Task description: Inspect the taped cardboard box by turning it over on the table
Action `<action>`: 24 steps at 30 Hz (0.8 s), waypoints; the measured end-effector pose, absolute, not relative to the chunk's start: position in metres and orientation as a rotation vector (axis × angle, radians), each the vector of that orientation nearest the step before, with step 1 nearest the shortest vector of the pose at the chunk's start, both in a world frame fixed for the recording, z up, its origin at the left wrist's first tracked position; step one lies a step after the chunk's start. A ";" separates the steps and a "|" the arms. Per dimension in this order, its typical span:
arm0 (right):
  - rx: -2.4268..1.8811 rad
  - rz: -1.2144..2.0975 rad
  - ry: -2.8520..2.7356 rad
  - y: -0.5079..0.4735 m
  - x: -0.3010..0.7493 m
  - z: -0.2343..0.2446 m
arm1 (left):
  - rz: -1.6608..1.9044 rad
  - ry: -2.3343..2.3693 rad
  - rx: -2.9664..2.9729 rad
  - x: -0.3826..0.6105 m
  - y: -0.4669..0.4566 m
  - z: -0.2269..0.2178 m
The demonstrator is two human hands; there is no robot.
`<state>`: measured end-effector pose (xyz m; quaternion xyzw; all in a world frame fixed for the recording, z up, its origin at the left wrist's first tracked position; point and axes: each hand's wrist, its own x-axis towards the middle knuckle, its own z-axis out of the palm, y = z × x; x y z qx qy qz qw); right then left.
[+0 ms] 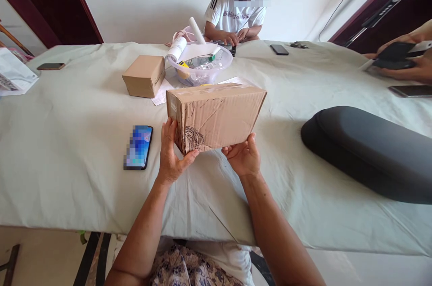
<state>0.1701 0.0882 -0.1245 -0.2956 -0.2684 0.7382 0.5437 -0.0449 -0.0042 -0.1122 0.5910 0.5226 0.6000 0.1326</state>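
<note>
A flat brown cardboard box [226, 119] with dark scribbles near its lower left corner is held up on its long edge, tilted, above the cloth-covered table. My left hand [173, 155] grips its lower left corner, thumb under the front face and fingers along the left end. My right hand [245, 154] supports the bottom edge toward the right, thumb against the front; some fingertips are hidden beneath the box. Clear tape runs along the box's top side. Left of my hands lies a phone [139, 147] with a lit screen.
A smaller cardboard box [144, 76] stands beside a translucent basin [202, 72] filled with bottles and rolls. To the right rests a long black padded seat [371, 153]. A person [238, 11] sits across the table [67, 164]; another person's hands [405, 63] hold a dark object at right.
</note>
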 end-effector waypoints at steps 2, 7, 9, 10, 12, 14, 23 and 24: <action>-0.711 1.751 -0.668 0.087 0.169 -0.125 | 1.758 1.507 1.684 -0.045 -0.005 -0.113; -0.775 1.704 -0.798 0.084 0.166 -0.124 | 1.829 1.456 1.687 -0.046 -0.005 -0.113; -0.819 1.698 -0.845 0.084 0.164 -0.125 | 1.876 1.474 1.677 -0.046 -0.005 -0.113; -0.842 1.700 -0.858 0.084 0.164 -0.126 | 1.901 1.482 1.662 -0.047 -0.005 -0.113; -0.885 1.705 -0.868 0.084 0.162 -0.128 | 1.948 1.486 1.627 -0.047 -0.004 -0.113; -0.921 1.702 -0.872 0.085 0.161 -0.130 | 1.986 1.478 1.602 -0.047 -0.004 -0.113; -1.027 1.590 -0.940 0.082 0.158 -0.131 | 2.106 1.558 1.530 -0.051 -0.008 -0.110; -1.035 1.587 -0.962 0.082 0.157 -0.131 | 2.117 1.577 1.552 -0.052 -0.008 -0.109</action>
